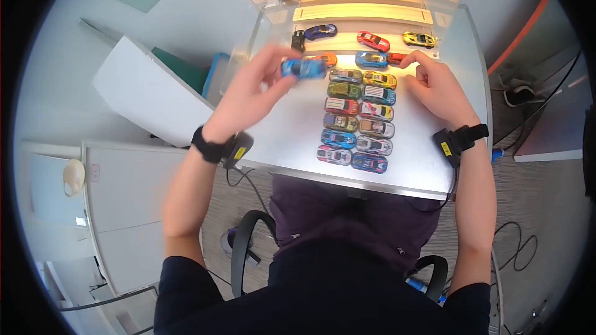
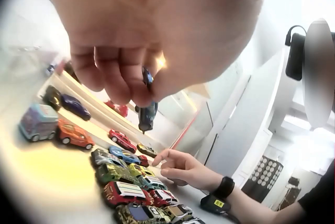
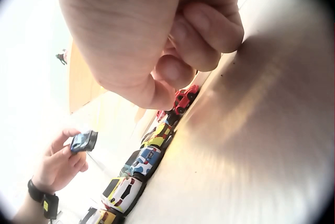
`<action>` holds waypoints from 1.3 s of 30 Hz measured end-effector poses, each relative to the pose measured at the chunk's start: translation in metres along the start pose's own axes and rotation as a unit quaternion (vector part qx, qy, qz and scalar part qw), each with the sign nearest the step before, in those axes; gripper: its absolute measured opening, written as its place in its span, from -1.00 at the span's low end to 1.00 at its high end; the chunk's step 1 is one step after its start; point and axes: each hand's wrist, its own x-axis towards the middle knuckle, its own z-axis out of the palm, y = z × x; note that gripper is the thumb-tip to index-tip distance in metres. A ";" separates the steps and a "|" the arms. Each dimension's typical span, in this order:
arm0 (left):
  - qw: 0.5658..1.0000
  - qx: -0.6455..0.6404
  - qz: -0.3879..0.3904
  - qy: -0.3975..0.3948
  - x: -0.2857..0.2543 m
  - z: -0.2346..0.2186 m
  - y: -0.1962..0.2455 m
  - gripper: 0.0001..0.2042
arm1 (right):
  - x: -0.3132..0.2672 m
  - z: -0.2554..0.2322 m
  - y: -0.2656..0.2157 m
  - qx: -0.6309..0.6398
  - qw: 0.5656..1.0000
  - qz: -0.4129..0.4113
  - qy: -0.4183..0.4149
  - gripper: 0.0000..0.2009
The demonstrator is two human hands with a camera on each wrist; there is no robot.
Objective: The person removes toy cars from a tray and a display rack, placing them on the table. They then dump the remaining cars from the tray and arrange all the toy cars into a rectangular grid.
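Note:
My left hand (image 1: pixel 264 84) pinches a blue toy car (image 1: pixel 304 68) between thumb and fingers, raised above the left part of the table. In the left wrist view that car (image 2: pixel 148 111) hangs below the fingertips. My right hand (image 1: pixel 437 84) is over the table's right side, its fingers loosely bent and holding nothing. Its index fingertip is right beside a small red toy car (image 1: pixel 395 59), which also shows as a red car (image 3: pixel 184 100) under the fingers in the right wrist view. A blue toy car (image 1: pixel 371 59) stands just left of the red one.
Two columns of toy cars, among them a yellow car (image 1: pixel 380 79) and a dark blue car (image 1: pixel 370 162), run toward the table's front edge. Behind are a tiered wooden rack (image 1: pixel 360 13), a red car (image 1: pixel 373 41) and a yellow car (image 1: pixel 419 40). An orange car (image 2: pixel 75 134) stands left.

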 end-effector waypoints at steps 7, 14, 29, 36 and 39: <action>0.980 -0.082 -0.091 -0.154 -0.074 -0.009 -0.043 -0.64 | 0.000 0.001 -0.002 0.010 1.000 0.006 -0.002 -0.82; 0.991 0.071 -0.112 -0.008 -0.074 0.018 -0.051 -0.62 | 0.001 0.000 -0.001 0.010 1.000 0.016 -0.011 -0.83; 0.958 0.258 0.047 0.112 -0.058 0.063 -0.031 -0.54 | -0.001 0.000 -0.002 0.016 1.000 0.020 -0.016 -0.83; 0.944 0.300 0.013 0.134 -0.035 0.060 -0.025 -0.59 | -0.001 0.001 -0.002 0.014 1.000 0.015 -0.008 -0.81; 0.940 0.321 0.009 0.118 -0.034 0.064 -0.035 -0.63 | -0.001 0.000 -0.003 0.019 1.000 0.015 -0.003 -0.80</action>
